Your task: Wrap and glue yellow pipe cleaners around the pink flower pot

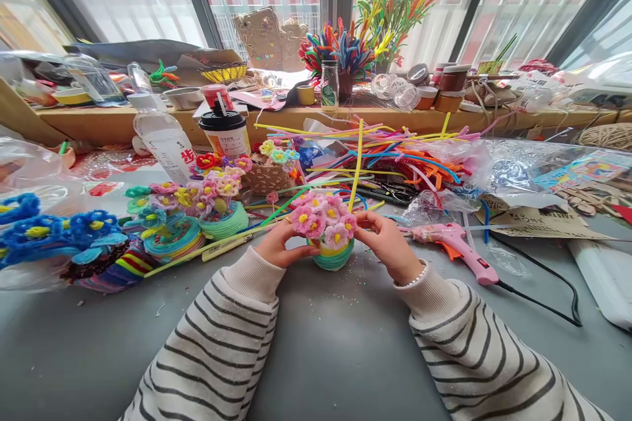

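A: What are the fingers (301, 252) doing?

B: The left hand (276, 245) holds the flower pot (333, 259) at its left side, thumb apart from the forefinger and along the rim. Pink flowers (323, 218) fill the top and hide the other tips. The right hand (390, 247) has bent fingers at the flowers' right edge, close to the foot of an upright yellow stem (357, 168); I can't tell whether they pinch it.

A: And where's the pot?

B: Between both hands, upright on the grey surface (316, 355).

A: Anything near it?

B: A pink glue gun (451, 245) lies right of the right hand. To the left stands a teal pot (226, 222) of flowers. Just beyond the hands, a heap of fuzzy stems (419, 168) crowds the surface. A lidded cup (224, 135) and a clear bottle (162, 135) stand far left, before a ledge (276, 120) bearing a glass jar (329, 89).

A: How are the arms set?

B: Striped sleeves (212, 342) come in from the lower corners; both hands turn inward, facing each other across the flowers.
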Motion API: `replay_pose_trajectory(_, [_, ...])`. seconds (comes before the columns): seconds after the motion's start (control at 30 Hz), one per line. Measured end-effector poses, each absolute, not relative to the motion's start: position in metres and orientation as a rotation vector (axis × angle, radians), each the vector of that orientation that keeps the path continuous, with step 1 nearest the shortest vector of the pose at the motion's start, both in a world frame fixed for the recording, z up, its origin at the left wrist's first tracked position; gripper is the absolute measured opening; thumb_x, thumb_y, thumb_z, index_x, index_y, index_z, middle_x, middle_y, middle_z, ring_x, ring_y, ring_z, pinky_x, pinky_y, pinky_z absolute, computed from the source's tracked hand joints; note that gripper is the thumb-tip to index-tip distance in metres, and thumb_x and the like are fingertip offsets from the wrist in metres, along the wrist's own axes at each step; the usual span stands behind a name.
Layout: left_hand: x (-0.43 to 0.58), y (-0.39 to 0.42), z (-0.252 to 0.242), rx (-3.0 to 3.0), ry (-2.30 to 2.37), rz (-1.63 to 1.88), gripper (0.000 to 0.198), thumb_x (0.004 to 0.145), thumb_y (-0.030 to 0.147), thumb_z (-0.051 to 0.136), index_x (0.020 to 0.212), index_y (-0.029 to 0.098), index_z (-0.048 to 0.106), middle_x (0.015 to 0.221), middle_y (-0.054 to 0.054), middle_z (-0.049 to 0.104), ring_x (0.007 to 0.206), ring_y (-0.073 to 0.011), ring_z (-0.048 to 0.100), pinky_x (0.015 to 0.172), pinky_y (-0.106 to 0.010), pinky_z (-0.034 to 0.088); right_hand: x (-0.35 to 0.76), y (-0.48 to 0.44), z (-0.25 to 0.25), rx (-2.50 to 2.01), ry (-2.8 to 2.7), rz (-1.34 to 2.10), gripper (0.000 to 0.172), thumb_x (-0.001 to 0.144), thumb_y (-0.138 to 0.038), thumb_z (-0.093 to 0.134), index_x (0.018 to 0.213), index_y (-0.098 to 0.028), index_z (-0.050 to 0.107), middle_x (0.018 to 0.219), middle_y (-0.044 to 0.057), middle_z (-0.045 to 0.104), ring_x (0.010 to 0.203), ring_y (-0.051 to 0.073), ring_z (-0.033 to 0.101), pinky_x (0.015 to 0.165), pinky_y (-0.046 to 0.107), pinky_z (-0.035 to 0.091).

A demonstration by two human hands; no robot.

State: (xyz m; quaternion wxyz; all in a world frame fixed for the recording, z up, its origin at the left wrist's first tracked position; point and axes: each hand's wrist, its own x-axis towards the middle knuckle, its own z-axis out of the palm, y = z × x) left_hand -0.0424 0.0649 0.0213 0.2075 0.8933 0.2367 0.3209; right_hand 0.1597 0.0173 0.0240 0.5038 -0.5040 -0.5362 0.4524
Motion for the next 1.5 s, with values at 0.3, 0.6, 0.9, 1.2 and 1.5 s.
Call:
replay_pose_trajectory(0.3, [-0.04, 0.08, 0.023, 2.206, 0.632, 0.735, 0.039, 0.061, 0.029, 0.063, 0.096, 0.015, 0.058, 0.108, -0.012, 0.055, 0.102, -0.0253, 0.049, 0.088, -0.041, 0.039, 0.163, 0.013, 0.021, -1.168, -1.235, 1.154, 0.021, 0.06, -0.033, 0.061, 0.071, -0.017, 0.053, 0.083, 0.003, 0.057, 0.083, 0.014, 0.052, 0.076, 0.027, 0.041])
replay_pose_trajectory(0.6, [-0.03, 0.087, 0.031, 2.006, 0.558, 0.617, 0.025, 0.058, 0.027, 0.065, 0.079, 0.014, 0.062, 0.09, -0.006, 0.063, 0.086, -0.0213, 0.058, 0.08, -0.036, 0.046, 0.164, 0.008, 0.021, -1.173, -1.174, 1.141, 0.017, 0.059, -0.027, 0.061, 0.064, -0.017, 0.049, 0.081, 0.0, 0.054, 0.079, 0.012, 0.05, 0.074, 0.026, 0.038])
replay_pose_trajectory(0.9, [-0.039, 0.064, 0.024, 2.368, 0.737, 1.043, 0.027, 0.063, 0.028, 0.063, 0.085, 0.015, 0.06, 0.091, -0.009, 0.06, 0.088, -0.0201, 0.056, 0.074, -0.032, 0.049, 0.162, 0.006, 0.023, -1.215, -1.141, 1.144, 0.015, 0.061, -0.026, 0.06, 0.064, -0.018, 0.047, 0.071, -0.002, 0.05, 0.072, 0.011, 0.048, 0.066, 0.023, 0.037])
replay_pose_trajectory(1.2, [-0.015, 0.001, 0.019, 3.077, 0.652, 1.472, 0.023, 0.068, 0.008, 0.057, 0.091, 0.01, 0.056, 0.082, -0.008, 0.063, 0.081, -0.0177, 0.058, 0.072, -0.029, 0.051, 0.161, 0.007, 0.021, -1.199, -1.183, 1.119, 0.016, 0.062, -0.028, 0.059, 0.066, -0.018, 0.048, 0.071, -0.002, 0.051, 0.073, 0.012, 0.048, 0.068, 0.025, 0.037])
replay_pose_trajectory(1.5, [-0.015, -0.004, 0.016, 3.129, 0.72, 1.487, 0.024, 0.066, 0.008, 0.059, 0.09, 0.006, 0.056, 0.083, -0.011, 0.065, 0.084, -0.0194, 0.06, 0.075, -0.028, 0.052, 0.161, 0.006, 0.019, -1.201, -1.178, 1.11, 0.02, 0.061, -0.033, 0.061, 0.065, -0.018, 0.048, 0.076, 0.0, 0.055, 0.076, 0.014, 0.05, 0.07, 0.027, 0.038])
